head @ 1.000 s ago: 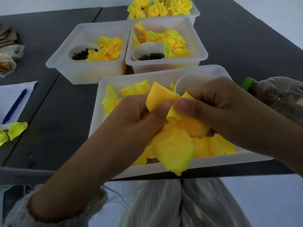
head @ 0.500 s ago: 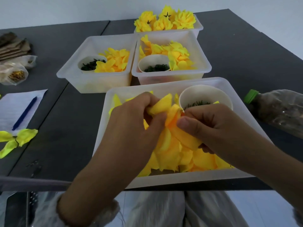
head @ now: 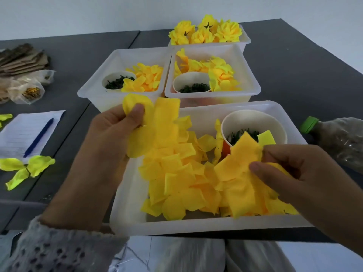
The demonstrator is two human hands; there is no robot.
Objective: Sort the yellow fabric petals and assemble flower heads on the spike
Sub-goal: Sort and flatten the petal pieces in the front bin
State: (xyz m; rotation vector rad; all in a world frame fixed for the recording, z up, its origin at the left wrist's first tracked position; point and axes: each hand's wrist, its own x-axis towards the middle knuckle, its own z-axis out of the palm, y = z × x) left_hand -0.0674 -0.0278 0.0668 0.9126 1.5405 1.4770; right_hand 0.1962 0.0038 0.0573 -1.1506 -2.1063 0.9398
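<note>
L hand grip pinches petal cluster; R hand grip pinches another petal piece, both above near tray. Peel layers apart slowly w/ thumb pads, don't tear.

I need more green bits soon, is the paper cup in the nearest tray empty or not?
Not empty. The paper cup stands upright in the nearest tray, with dark green pieces and one yellow petal inside.

A craft-assembly workroom: a dark grey bench carries translucent white plastic sorting bins of yellow fabric petals, finished yellow fabric flower heads, and a lined paper sheet with a blue pen.
</note>
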